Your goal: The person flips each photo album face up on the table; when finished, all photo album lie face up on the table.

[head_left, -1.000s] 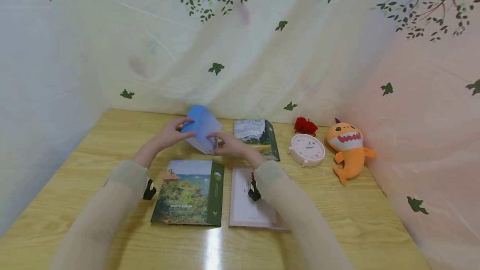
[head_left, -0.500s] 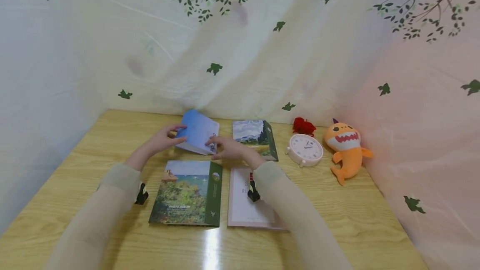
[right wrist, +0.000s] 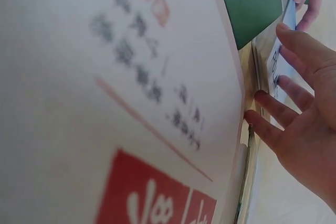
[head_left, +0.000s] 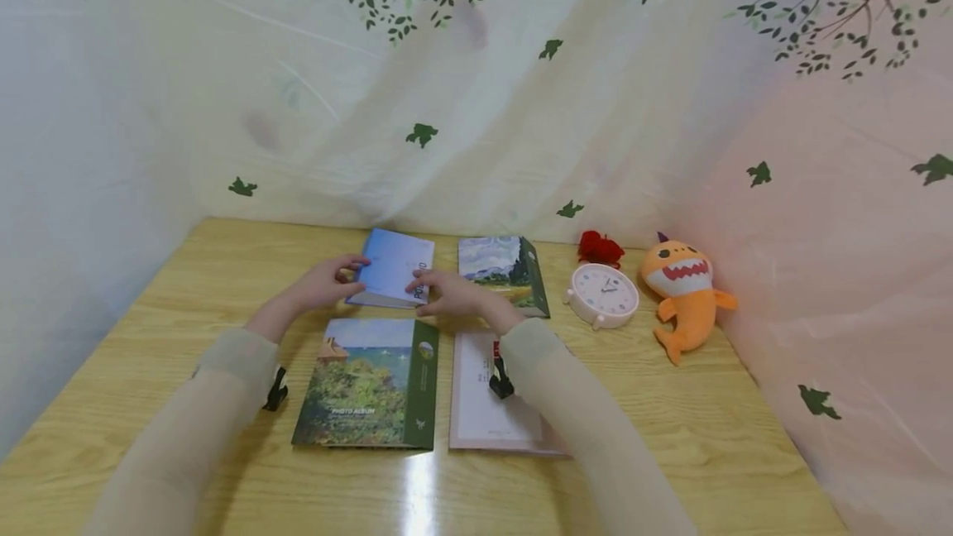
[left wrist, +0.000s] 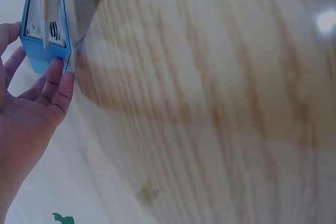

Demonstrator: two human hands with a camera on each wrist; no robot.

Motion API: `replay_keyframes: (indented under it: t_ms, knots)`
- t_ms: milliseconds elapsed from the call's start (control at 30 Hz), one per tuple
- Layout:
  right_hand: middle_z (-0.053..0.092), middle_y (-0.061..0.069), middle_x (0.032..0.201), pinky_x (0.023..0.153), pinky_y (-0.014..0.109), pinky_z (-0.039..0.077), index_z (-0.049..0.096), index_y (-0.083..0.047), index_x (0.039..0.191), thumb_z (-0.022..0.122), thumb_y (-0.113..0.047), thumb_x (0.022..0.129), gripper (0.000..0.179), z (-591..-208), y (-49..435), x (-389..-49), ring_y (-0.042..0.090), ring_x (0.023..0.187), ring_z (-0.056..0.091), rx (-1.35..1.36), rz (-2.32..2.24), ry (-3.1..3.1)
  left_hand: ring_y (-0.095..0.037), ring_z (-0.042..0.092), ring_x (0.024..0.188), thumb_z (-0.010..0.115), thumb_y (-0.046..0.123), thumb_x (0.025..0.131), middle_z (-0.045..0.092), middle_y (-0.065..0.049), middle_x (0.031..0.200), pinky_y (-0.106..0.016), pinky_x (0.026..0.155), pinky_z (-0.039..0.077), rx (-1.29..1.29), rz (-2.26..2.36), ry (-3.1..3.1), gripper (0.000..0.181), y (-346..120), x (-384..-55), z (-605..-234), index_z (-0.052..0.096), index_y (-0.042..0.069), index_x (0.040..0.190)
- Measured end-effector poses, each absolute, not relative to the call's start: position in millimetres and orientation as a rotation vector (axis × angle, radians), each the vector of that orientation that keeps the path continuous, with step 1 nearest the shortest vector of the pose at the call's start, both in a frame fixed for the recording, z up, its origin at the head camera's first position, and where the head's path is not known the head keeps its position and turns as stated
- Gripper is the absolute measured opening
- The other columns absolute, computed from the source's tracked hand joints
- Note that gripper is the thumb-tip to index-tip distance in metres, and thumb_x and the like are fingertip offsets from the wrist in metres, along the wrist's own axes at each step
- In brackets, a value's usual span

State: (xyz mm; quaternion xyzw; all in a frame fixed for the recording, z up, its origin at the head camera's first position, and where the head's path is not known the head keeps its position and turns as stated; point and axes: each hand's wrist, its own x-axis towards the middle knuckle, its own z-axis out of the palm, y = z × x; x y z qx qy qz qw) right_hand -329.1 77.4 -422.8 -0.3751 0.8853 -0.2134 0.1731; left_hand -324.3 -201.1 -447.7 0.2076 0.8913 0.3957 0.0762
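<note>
A thick blue photo album (head_left: 390, 263) lies on the wooden table near the back cloth, dark lettering along its right side. At its left side is my left hand (head_left: 320, 284). In the left wrist view, the thumb and extended fingers (left wrist: 55, 85) of that hand touch the edges of the blue spine, and the white page ends show. My right hand (head_left: 457, 294) is at the lettered right side, thumb over the cover. In the right wrist view its fingers (right wrist: 273, 111) are spread and loosely bent beside the album's edge.
Nearer me lie a garden-picture photo album (head_left: 365, 383) and a pink-edged white book (head_left: 484, 412), partly under my right forearm. Right of the blue album is a landscape-cover album (head_left: 499, 263). Farther right are a pink clock (head_left: 603, 296), a red item (head_left: 599, 248) and an orange shark plush (head_left: 688, 296).
The blue album has gone from standing tilted to lying down on the table. My left hand has moved left and slightly down with its side. The right hand stays near the lettered edge.
</note>
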Motion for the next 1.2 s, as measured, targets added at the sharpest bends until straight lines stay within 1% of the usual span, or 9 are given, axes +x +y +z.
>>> replay_keyframes:
  t_ms: [167, 300, 467, 567, 667, 833, 933, 1067, 1200]
  knots:
    - [0.023, 0.009, 0.156, 0.115, 0.043, 0.022, 0.049, -0.015, 0.137, 0.064, -0.026, 0.091, 0.050, -420, 79, -328, 0.026, 0.143, 0.022, -1.079, -0.606, 2.501, -0.046, 0.051, 0.115, 0.058, 0.022, 0.095, 0.039, -0.030, 0.139, -0.050, 0.086, 0.050, 0.638, 1.135, 2.704, 0.053, -201, -322, -443, 0.040, 0.004, 0.141]
    - [0.026, 0.007, 0.155, 0.115, 0.044, 0.022, 0.045, -0.017, 0.140, 0.064, -0.027, 0.091, 0.054, -415, 84, -325, 0.026, 0.142, 0.023, -1.031, -0.645, 2.492, -0.048, 0.049, 0.114, 0.058, 0.024, 0.094, 0.034, -0.032, 0.138, -0.052, 0.085, 0.049, 0.646, 1.075, 2.744, 0.054, -202, -318, -437, 0.040, 0.002, 0.141]
    - [0.031, 0.005, 0.152, 0.113, 0.043, 0.028, 0.044, -0.019, 0.142, 0.063, -0.030, 0.091, 0.055, -405, 94, -322, 0.023, 0.140, 0.027, -1.037, -0.624, 2.546, -0.047, 0.040, 0.123, 0.061, 0.028, 0.093, 0.034, -0.029, 0.140, -0.058, 0.097, 0.039, 0.655, 0.969, 2.828, 0.058, -199, -318, -432, 0.040, 0.002, 0.141]
    - [0.035, 0.003, 0.151, 0.111, 0.041, 0.032, 0.045, -0.019, 0.141, 0.062, -0.030, 0.092, 0.053, -399, 103, -318, 0.021, 0.139, 0.031, -1.039, -0.612, 2.588, -0.045, 0.035, 0.129, 0.062, 0.028, 0.092, 0.036, -0.027, 0.142, -0.059, 0.104, 0.032, 0.690, 0.904, 2.872, 0.061, -191, -318, -427, 0.039, 0.001, 0.142]
    - [0.039, 0.003, 0.148, 0.109, 0.040, 0.035, 0.046, -0.017, 0.139, 0.062, -0.028, 0.092, 0.051, -394, 114, -312, 0.021, 0.137, 0.035, -1.036, -0.618, 2.639, -0.044, 0.033, 0.132, 0.064, 0.027, 0.090, 0.038, -0.027, 0.142, -0.058, 0.108, 0.027, 0.734, 0.862, 2.904, 0.064, -179, -316, -420, 0.039, 0.000, 0.142]
    - [0.047, 0.005, 0.142, 0.108, 0.039, 0.036, 0.050, -0.013, 0.136, 0.066, -0.033, 0.089, 0.054, -391, 136, -307, 0.021, 0.132, 0.041, -1.028, -0.658, 2.740, -0.043, 0.037, 0.130, 0.067, 0.028, 0.088, 0.042, -0.025, 0.141, -0.055, 0.107, 0.030, 0.830, 0.839, 2.946, 0.065, -155, -311, -406, 0.041, -0.001, 0.140]
    - [0.050, 0.006, 0.139, 0.108, 0.041, 0.035, 0.050, -0.012, 0.135, 0.069, -0.032, 0.086, 0.056, -391, 150, -307, 0.024, 0.131, 0.043, -0.995, -0.680, 2.815, -0.040, 0.038, 0.130, 0.067, 0.031, 0.088, 0.043, -0.023, 0.141, -0.054, 0.107, 0.031, 0.859, 0.813, 2.958, 0.067, -139, -306, -396, 0.040, 0.000, 0.141]
    - [0.046, 0.011, 0.142, 0.109, 0.046, 0.033, 0.049, -0.010, 0.137, 0.071, -0.027, 0.085, 0.059, -392, 169, -306, 0.030, 0.133, 0.039, -0.885, -0.717, 2.899, -0.038, 0.035, 0.133, 0.066, 0.037, 0.088, 0.041, -0.018, 0.144, -0.053, 0.108, 0.030, 0.841, 0.807, 2.939, 0.071, -118, -303, -387, 0.037, 0.005, 0.144]
    - [0.041, 0.013, 0.146, 0.109, 0.050, 0.033, 0.046, -0.011, 0.139, 0.071, -0.029, 0.085, 0.062, -397, 187, -303, 0.033, 0.135, 0.036, -0.728, -0.769, 2.957, -0.036, 0.033, 0.135, 0.065, 0.041, 0.088, 0.039, -0.016, 0.146, -0.051, 0.110, 0.030, 0.839, 0.805, 2.922, 0.074, -100, -305, -384, 0.034, 0.007, 0.146]
